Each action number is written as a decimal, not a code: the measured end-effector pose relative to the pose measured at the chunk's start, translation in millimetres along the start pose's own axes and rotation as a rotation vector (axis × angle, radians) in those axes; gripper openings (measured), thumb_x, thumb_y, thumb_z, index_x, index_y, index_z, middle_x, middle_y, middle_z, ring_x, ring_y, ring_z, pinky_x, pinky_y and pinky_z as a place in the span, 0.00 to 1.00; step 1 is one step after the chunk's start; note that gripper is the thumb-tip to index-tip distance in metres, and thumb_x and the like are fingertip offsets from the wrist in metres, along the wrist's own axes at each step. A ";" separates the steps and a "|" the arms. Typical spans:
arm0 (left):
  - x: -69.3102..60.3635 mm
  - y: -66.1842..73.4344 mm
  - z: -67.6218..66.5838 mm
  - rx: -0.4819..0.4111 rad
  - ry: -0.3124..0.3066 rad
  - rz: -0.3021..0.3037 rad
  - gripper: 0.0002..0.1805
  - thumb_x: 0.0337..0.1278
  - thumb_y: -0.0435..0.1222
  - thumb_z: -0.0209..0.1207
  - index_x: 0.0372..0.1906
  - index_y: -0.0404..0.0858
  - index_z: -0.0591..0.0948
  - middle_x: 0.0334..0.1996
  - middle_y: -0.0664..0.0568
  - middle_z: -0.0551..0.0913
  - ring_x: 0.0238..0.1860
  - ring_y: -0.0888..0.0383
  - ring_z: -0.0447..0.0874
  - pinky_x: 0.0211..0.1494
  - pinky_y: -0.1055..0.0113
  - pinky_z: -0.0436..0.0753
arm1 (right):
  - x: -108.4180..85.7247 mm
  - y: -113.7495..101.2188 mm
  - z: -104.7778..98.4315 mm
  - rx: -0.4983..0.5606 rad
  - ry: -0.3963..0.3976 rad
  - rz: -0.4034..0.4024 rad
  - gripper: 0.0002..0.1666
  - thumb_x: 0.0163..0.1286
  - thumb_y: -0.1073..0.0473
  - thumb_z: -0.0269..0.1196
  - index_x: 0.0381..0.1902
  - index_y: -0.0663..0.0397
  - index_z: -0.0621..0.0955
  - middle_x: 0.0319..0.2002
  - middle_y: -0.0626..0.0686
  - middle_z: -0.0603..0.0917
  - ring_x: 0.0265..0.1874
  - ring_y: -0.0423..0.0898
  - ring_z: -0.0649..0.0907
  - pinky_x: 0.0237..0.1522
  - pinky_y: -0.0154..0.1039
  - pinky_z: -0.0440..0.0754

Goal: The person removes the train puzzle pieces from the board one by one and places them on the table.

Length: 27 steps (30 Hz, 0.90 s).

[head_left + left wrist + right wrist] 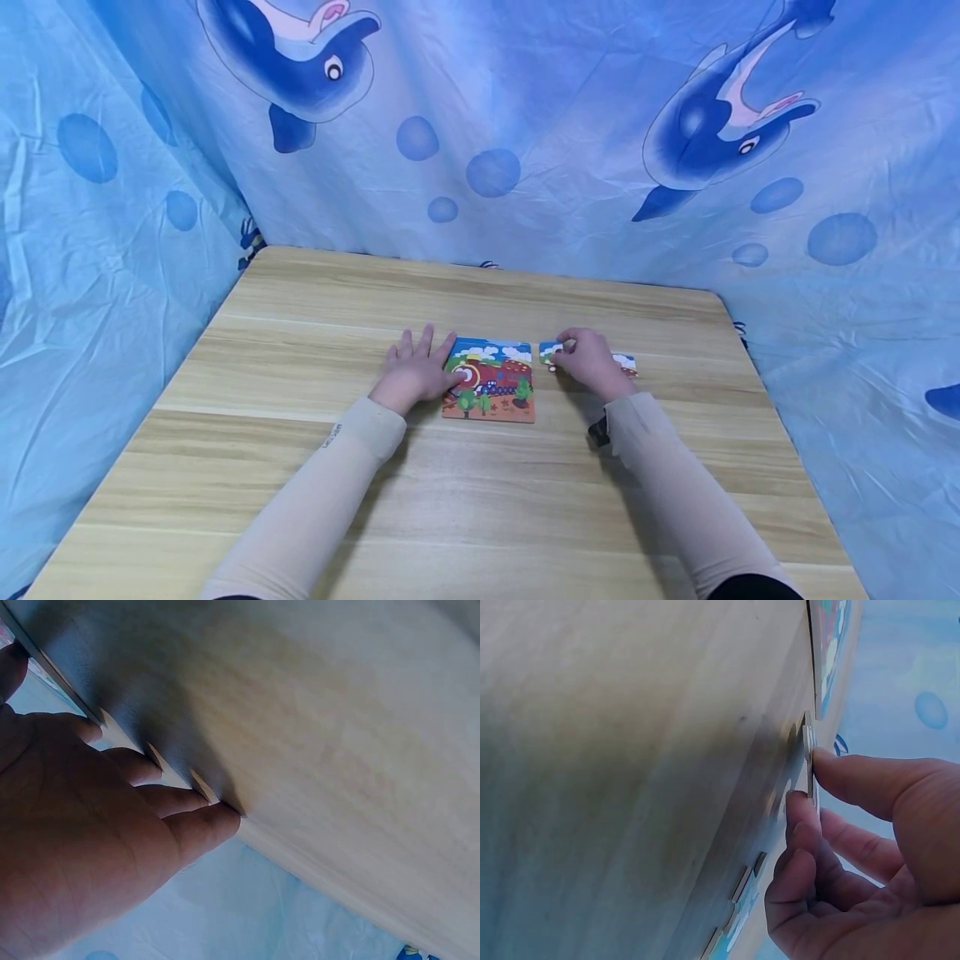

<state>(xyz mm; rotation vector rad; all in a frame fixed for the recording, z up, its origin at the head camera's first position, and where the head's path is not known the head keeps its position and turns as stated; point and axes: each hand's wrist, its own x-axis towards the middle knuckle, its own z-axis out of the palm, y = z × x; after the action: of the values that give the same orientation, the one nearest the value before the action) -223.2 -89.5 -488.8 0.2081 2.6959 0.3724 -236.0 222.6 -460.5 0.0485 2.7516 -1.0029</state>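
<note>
A square jigsaw puzzle (491,405) with a red train, trees and clouds lies flat mid-table. My left hand (415,377) rests spread at its left side, with the thumb on the picture and the other fingers reaching onto the tabletop. Just right of the puzzle, my right hand (591,363) pinches a puzzle piece (549,352) between thumb and fingers. Seen edge-on in the right wrist view, that puzzle piece (808,746) is raised slightly off the wood. Another puzzle piece (627,363) lies beyond the right hand, partly covered by it in the head view.
The wood-grain table (465,508) extends around the puzzle on all sides. Behind it and along both sides hangs a blue curtain (525,100) printed with dolphins and bubbles. A dark object (598,432) sits at the right wrist.
</note>
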 end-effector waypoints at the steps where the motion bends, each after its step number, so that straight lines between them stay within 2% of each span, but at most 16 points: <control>1: 3.6 -1.9 2.8 0.005 -0.001 -0.001 0.50 0.64 0.73 0.42 0.82 0.61 0.38 0.81 0.48 0.27 0.76 0.35 0.19 0.73 0.35 0.31 | -0.1 -0.4 0.6 -0.010 0.005 -0.002 0.22 0.70 0.56 0.69 0.59 0.57 0.80 0.42 0.58 0.84 0.35 0.51 0.83 0.37 0.47 0.81; 7: 12.6 -5.7 8.4 0.015 -0.001 -0.001 0.49 0.63 0.73 0.43 0.82 0.63 0.38 0.81 0.48 0.26 0.76 0.33 0.18 0.72 0.34 0.32 | 0.0 -0.1 4.5 -0.077 0.032 -0.042 0.18 0.69 0.57 0.70 0.54 0.58 0.84 0.43 0.56 0.84 0.39 0.51 0.81 0.42 0.48 0.81; 17: 11.2 -4.2 7.2 0.025 0.002 -0.004 0.48 0.65 0.73 0.42 0.81 0.64 0.37 0.81 0.47 0.27 0.76 0.32 0.20 0.72 0.32 0.35 | 0.2 0.7 4.8 -0.096 0.032 -0.067 0.18 0.70 0.57 0.70 0.54 0.60 0.85 0.46 0.58 0.85 0.43 0.51 0.83 0.46 0.51 0.81; 27: 11.4 -4.4 6.7 0.014 -0.005 -0.005 0.48 0.65 0.72 0.43 0.82 0.63 0.37 0.81 0.48 0.27 0.76 0.34 0.19 0.72 0.33 0.34 | 0.4 0.8 4.9 -0.096 0.033 -0.075 0.19 0.70 0.56 0.70 0.55 0.59 0.84 0.45 0.57 0.84 0.42 0.51 0.82 0.45 0.50 0.81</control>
<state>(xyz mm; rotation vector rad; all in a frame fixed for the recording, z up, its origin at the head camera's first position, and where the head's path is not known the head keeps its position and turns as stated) -231.1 -89.8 -500.3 0.2060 2.6947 0.3509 -235.4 220.1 -464.7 -0.0535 2.8468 -0.8942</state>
